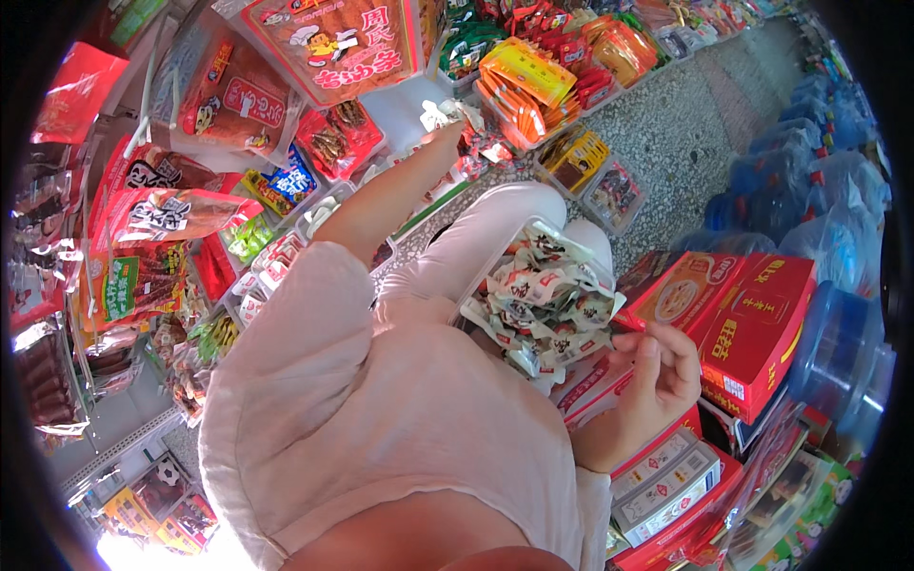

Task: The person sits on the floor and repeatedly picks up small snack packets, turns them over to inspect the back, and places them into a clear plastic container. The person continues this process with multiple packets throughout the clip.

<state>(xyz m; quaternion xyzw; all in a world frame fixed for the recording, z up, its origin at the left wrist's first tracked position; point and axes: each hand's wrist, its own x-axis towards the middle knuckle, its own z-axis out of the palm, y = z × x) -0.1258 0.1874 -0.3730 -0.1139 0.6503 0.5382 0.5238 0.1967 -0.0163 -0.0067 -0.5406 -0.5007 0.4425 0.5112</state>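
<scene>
My left hand (450, 140) reaches out to a group of white and red snack packets (480, 146) on the shelf side. Its fingertips blend with a white packet (444, 113), so the grip is hidden. On my lap stands a clear plastic box (471, 294) heaped with small white snack packets (546, 296). Beside this box, my right hand (660, 367) is held up with its fingers loosely bent. Its fingertips are close to the outermost packets, and nothing shows in the palm.
Hanging snack bags (175, 214) crowd the left. Clear bins with orange packets (525, 93) line the top, with two small bins (593, 175) on the speckled floor (685, 135). Red cartons (750, 328) and large blue water bottles (839, 342) stand at the right.
</scene>
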